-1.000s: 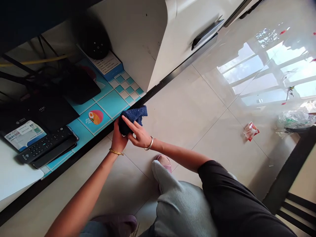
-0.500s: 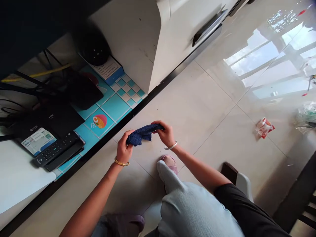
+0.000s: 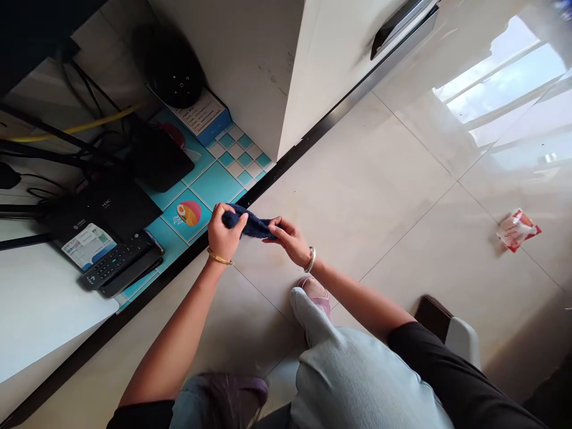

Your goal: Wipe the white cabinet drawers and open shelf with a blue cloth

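Note:
A dark blue cloth (image 3: 252,225), bunched into a narrow strip, stretches between my two hands above the floor, close to the shelf edge. My left hand (image 3: 224,231), with a gold bangle at the wrist, is closed around the cloth's left end. Fingers and thumb of my right hand (image 3: 290,239) pinch its right end; a silver bangle circles that wrist. Nearest to my left hand on the shelf is a blue tiled-pattern mat (image 3: 214,185) with a noodle-bowl picture.
On the shelf lie a remote control (image 3: 111,260), a black router (image 3: 96,217) with cables, and a round black device (image 3: 172,74). A white cabinet (image 3: 330,59) stands beyond. A red-and-white wrapper (image 3: 517,230) lies on the tiled floor (image 3: 357,179).
The cloth has turned and is bunched more tightly, its hanging flaps gathered in. My left hand has moved up towards the shelf edge and rolled over. The view has shifted slightly.

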`<action>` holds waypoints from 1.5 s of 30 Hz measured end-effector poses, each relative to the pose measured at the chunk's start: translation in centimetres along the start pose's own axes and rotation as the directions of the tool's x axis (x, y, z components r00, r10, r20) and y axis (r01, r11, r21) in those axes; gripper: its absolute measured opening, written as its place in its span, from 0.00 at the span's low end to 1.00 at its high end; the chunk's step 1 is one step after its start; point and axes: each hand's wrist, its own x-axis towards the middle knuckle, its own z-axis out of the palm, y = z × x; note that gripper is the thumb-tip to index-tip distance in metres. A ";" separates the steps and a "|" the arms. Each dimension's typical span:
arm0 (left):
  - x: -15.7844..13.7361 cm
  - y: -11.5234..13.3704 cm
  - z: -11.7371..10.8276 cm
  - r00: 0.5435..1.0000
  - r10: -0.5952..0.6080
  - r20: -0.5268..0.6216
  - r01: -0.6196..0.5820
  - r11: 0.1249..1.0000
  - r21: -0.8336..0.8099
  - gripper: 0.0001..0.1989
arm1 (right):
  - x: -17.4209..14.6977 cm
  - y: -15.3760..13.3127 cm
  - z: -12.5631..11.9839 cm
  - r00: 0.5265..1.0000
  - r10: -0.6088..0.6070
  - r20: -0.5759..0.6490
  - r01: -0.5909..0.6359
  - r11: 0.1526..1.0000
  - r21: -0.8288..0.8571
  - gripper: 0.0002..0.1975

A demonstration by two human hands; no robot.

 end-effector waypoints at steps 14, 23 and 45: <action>3.4 0.0 1.6 0.995 0.099 0.017 -0.098 0.916 0.389 0.07 | 3.3 1.8 2.0 0.956 0.156 -0.248 -0.130 0.984 0.118 0.28; 4.7 2.4 5.8 0.999 0.049 -0.024 -0.033 0.893 0.449 0.07 | 4.0 1.5 1.3 0.956 0.116 -0.270 -0.096 0.992 0.086 0.28; 4.6 1.7 6.3 0.992 0.091 -0.084 -0.047 0.905 0.422 0.09 | 2.6 1.7 1.7 0.956 0.121 -0.268 -0.097 0.990 0.100 0.29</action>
